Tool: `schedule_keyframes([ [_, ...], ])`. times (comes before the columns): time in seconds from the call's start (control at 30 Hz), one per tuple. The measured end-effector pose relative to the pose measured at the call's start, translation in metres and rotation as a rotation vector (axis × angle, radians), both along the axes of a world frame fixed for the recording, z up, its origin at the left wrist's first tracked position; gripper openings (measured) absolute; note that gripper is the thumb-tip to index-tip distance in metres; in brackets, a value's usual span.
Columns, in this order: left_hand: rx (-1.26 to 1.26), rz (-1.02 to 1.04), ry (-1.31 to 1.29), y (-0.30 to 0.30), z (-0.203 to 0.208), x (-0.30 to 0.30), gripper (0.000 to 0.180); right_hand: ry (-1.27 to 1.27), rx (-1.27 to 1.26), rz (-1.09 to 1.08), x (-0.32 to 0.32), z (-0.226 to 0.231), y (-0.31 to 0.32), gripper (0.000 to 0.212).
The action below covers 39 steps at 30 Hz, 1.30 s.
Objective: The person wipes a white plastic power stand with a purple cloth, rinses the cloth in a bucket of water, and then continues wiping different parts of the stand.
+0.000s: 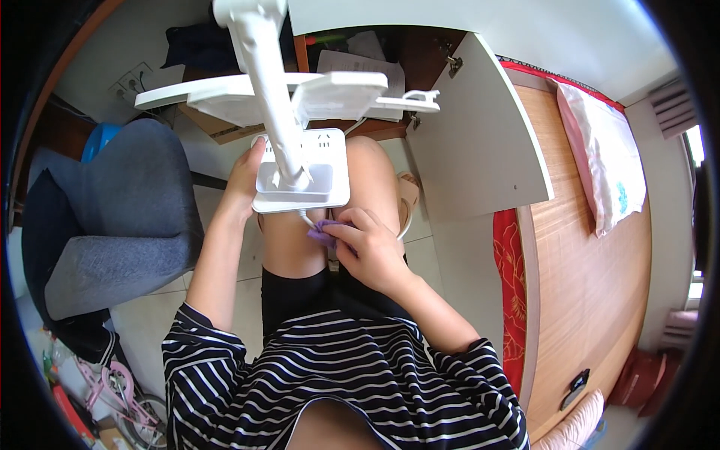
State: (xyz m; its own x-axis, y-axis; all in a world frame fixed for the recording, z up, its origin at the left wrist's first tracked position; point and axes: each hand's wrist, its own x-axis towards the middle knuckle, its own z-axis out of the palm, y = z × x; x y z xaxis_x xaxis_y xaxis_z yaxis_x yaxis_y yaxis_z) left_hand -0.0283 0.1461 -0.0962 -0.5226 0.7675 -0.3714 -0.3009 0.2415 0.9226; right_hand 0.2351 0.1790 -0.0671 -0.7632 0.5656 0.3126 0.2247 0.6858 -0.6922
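A white desk lamp [279,124] with a socket base [339,169] rests over my thighs, its post rising toward me and its white panels spread out at the top. My left hand [244,176] grips the left side of the base, fingers partly hidden behind it. Below the base, my right hand [366,244] pinches a purple cloth [322,233] against the white power cord [306,218] where it leaves the base's near edge. The cloth covers part of the cord.
On the left stands a grey upholstered chair [135,202], with a pink bicycle [116,390] behind it. Ahead, an open cabinet holds papers [367,75]; its white door [480,135] swings out to the right. Farther right is a wooden bed board [585,277] with a pillow [600,157].
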Motion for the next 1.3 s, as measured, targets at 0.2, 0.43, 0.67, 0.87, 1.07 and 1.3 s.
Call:
schedule_keyframes([
  [0.2,0.026,0.083,-0.098,-0.006,-0.01,-0.002,0.061,0.815,-1.279,0.015,0.022,0.024,0.039,0.016],
  [0.43,0.013,0.117,-0.124,-0.004,-0.004,-0.001,0.061,0.888,-1.122,-0.145,-0.033,0.012,0.082,0.035],
  [0.67,0.038,0.091,-0.138,-0.005,-0.008,-0.002,0.062,0.159,0.009,-0.27,-0.056,-0.019,0.059,0.04],
  [0.87,0.015,-0.046,0.036,-0.002,-0.007,-0.01,0.057,0.076,0.106,-0.167,-0.08,-0.017,0.083,0.045],
  [1.07,0.023,0.047,-0.039,0.005,0.002,0.001,0.051,0.145,-0.037,-0.142,-0.081,-0.02,0.099,0.026],
  [1.3,0.03,0.032,-0.041,0.004,-0.002,0.0,0.051,0.134,0.107,0.081,-0.047,-0.017,0.088,0.029],
])
